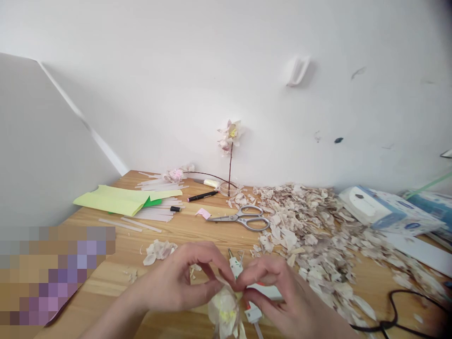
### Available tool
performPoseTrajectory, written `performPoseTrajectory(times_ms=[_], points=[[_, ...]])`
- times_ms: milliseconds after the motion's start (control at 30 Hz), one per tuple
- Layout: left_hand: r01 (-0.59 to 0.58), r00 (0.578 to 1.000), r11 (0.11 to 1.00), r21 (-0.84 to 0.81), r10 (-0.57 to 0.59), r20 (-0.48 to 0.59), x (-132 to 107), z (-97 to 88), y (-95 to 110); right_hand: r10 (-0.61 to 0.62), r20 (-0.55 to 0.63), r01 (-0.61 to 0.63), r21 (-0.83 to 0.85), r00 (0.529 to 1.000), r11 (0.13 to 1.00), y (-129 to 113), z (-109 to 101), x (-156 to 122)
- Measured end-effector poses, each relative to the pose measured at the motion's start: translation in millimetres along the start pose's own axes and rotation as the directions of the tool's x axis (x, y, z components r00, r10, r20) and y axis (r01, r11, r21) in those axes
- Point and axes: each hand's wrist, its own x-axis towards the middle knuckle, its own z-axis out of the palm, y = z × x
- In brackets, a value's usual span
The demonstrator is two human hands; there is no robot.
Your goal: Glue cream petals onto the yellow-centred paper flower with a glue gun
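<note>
Left hand [183,278] curved in a loop, thumb and index tips drawn close together on the pale cream flower with thin petals and a yellow centre [226,314], holding it at its upper edge; the flower hangs low in front of the person, between the two hands. Right hand [282,289] bent inward, thumb and index nearly closed, tips meeting the left fingertips at the flower's upper right; whether they pinch a petal cannot be told. Behind and below the right hand lies a white glue gun with red parts [253,310], partly covered. Beyond, silver metal scissors with looped handles [243,218] rest on the light-brown wooden table [116,254], left of a heap of dry, greyish-beige petals [303,212].
</note>
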Motion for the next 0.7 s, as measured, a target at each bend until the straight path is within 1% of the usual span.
performPoseTrajectory(times_ms=[100, 200, 367, 533, 700], points=[[0.03, 1.0, 1.0, -0.007, -0.029, 0.008, 0.0, -0.4, 0.2, -0.017, -0.008, 0.018, 0.006, 1.0, 1.0, 0.8, 1.0, -0.4], [0.031, 0.999, 0.999, -0.016, -0.031, 0.03, -0.7, -0.8, 0.1, -0.022, -0.004, 0.022, 0.01, 1.0, 1.0, 1.5, 2.2, -0.3], [0.046, 0.998, 0.999, -0.012, -0.045, 0.042, -1.9, -0.4, 2.0, -0.021, -0.021, 0.021, -0.034, 1.0, 0.999, 2.7, 2.5, 0.5], [0.041, 0.999, 0.999, -0.033, -0.04, 0.035, 0.2, 0.3, 5.3, 0.01, -0.001, -0.01, -0.036, 1.0, 0.999, 2.2, 1.3, 0.1], [0.056, 0.998, 0.996, -0.069, -0.054, 0.033, 0.6, -0.2, 3.2, 0.057, 0.019, -0.057, -0.011, 0.998, 0.998, 2.0, 3.3, 0.3]])
